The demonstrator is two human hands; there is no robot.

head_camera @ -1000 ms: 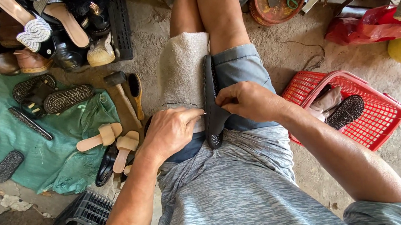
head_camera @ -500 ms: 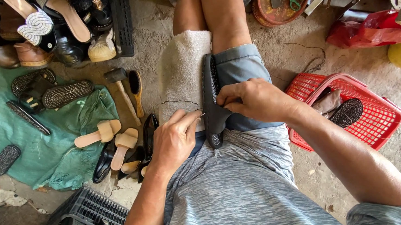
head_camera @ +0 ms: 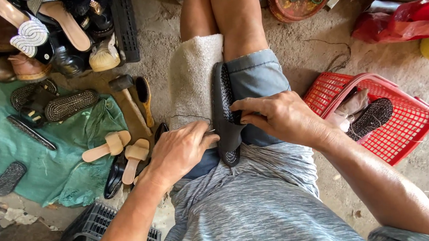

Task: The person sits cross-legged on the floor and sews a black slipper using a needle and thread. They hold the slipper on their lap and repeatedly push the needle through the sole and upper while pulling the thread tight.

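— Right there on the lap: a black sandal point(head_camera: 225, 116), standing on its edge on a beige towel point(head_camera: 192, 82), between the knees.

— Held how?

— Right hand point(head_camera: 279, 119) pressing the far side, fingers curled over the rim to keep it still. Left hand point(head_camera: 179, 150) pinching something thin and shiny at the near edge — maybe a needle, too small to tell. Thin dark thread point(head_camera: 190, 117) looping over the towel from there.

— Heavy?

— Probably light. Looks bendy too — rubbery sole, bumpy woven top. Not likely to break. Best held by the edges, thumb on one side, fingers on the other, so no flopping over.

— Slippery?

— Likely not. Rough pattern, good for gripping. Soft fuzzy towel underneath, good for stopping slides.

— Around it?

— Red plastic basket point(head_camera: 373, 120) on the right, full of holes, with another dark sandal inside. Hammer point(head_camera: 123, 91) and brush point(head_camera: 144, 97) on the left, near a green cloth point(head_camera: 53, 165) with flat soles and tan wooden-looking sandals point(head_camera: 122, 151). Pile of shoes up top. Dusty gray floor.
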